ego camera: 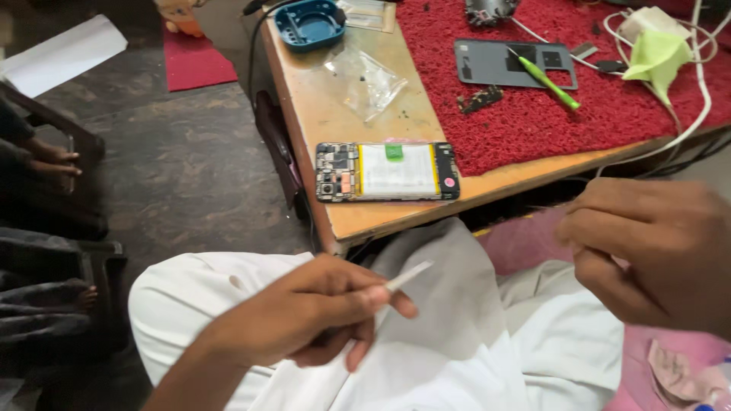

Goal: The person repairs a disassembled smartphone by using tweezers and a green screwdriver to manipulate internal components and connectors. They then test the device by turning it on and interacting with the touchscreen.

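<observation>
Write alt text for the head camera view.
A person's left hand pinches a thin white strip above their lap, the right hand raised beside it. Ahead, an opened phone with its battery exposed lies on a wooden table beside a red mat.

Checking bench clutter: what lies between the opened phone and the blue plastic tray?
Head view: a crumpled clear plastic bag lies on the bare wooden tabletop between the opened phone and blue plastic tray.

left hand (pixel 320 316) pinches a white strip (pixel 407 275) below the opened phone (pixel 387 172).
</observation>
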